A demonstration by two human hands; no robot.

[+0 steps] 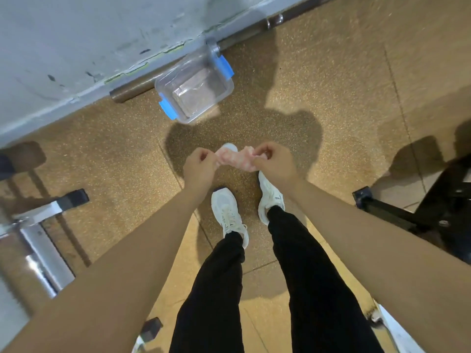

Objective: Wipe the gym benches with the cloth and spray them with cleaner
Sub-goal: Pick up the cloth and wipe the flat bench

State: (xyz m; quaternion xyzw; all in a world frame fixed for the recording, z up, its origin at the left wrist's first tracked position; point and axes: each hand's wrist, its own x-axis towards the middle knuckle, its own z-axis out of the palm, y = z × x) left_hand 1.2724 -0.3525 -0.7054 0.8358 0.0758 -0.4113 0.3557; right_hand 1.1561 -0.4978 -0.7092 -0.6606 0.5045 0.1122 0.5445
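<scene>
Floor: tan speckled rubber tiles, seams visible. Grey scuffed wall along the far-left edge, with a dark pipe at its foot.

Left hand: fingers curled together, clamped on one end of the cloth. Right hand: fingers likewise curled, clamped on the other end. The cloth (pink-and-white, bunched into a twisted roll) spans the short gap between the two sets of fingers, off the floor, touching nothing else.

Beyond the fingertips, near the wall: clear plastic container with blue latches, lid off, contents unclear (pale block or liquid, cannot tell).

Below the fingers: two white shoes on the floor, the toe of one showing just past the cloth. Black trousers nearer the camera.

Outboard of the left hand's fingers, well apart: silver metal frame. Outboard of the right hand's fingers, well apart: black metal frame, bolted foot on the floor.
</scene>
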